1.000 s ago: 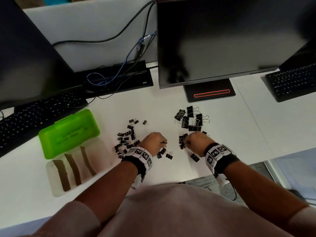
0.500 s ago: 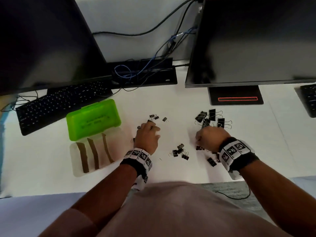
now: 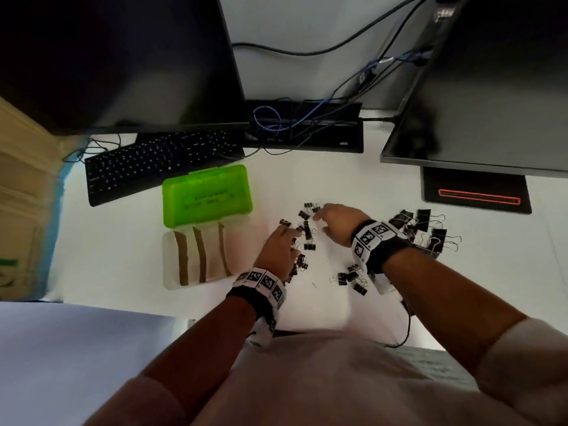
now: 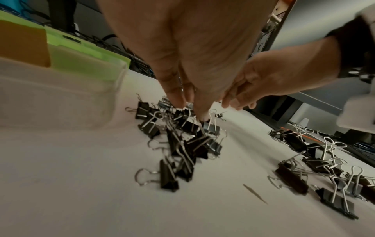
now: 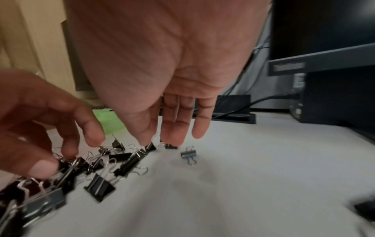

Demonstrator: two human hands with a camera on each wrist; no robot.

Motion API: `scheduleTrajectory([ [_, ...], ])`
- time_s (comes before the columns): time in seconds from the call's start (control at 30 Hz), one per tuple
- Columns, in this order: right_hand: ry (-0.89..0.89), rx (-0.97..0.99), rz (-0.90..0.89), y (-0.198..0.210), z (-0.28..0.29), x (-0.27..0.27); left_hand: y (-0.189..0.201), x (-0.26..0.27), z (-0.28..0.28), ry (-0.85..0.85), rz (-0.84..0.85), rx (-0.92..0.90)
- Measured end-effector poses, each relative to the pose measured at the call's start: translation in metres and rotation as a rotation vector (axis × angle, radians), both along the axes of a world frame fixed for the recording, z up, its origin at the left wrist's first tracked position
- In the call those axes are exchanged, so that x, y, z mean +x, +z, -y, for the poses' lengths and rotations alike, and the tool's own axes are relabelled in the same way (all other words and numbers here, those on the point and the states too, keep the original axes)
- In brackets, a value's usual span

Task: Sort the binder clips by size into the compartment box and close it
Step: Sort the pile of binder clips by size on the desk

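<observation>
White desk (image 3: pixel 129 250) carries small binder clips (image 3: pixel 307 232) beside the compartment box (image 3: pixel 212 256) (open, none inside). Left hand (image 3: pixel 278 249) and right hand (image 3: pixel 336 221), fingers spread, rake them; tangled handles could drag wrong sizes along.

Glossy black binder clips (image 4: pixel 183 154) with bright wire handles; translucent plastic box (image 3: pixel 172 265).

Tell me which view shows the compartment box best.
The head view: the whole compartment box shows, green lid open, brown dividers visible, no clips inside. The left wrist view catches only a blurred corner wall; the right wrist view shows just a green sliver.
</observation>
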State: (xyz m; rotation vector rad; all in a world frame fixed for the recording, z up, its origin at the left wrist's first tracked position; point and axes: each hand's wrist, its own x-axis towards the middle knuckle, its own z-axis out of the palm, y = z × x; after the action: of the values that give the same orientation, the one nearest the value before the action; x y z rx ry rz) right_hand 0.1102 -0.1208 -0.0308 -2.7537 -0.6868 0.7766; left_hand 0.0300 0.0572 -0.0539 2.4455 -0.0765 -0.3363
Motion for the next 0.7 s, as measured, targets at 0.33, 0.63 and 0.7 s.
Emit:
scheduleTrajectory([
  [0.33,0.146,-0.029,0.063,-0.013,-0.037,0.029,0.002,0.001,-0.016,0.083,-0.041,0.041],
  [0.63,-0.030,0.050,-0.050,-0.022,-0.014,0.017,0.003,0.009,-0.010,0.039,-0.027,0.069],
  [0.7,-0.140,0.125,-0.072,-0.020,-0.007,0.011,0.005,0.016,-0.006,-0.030,0.015,0.101],
])
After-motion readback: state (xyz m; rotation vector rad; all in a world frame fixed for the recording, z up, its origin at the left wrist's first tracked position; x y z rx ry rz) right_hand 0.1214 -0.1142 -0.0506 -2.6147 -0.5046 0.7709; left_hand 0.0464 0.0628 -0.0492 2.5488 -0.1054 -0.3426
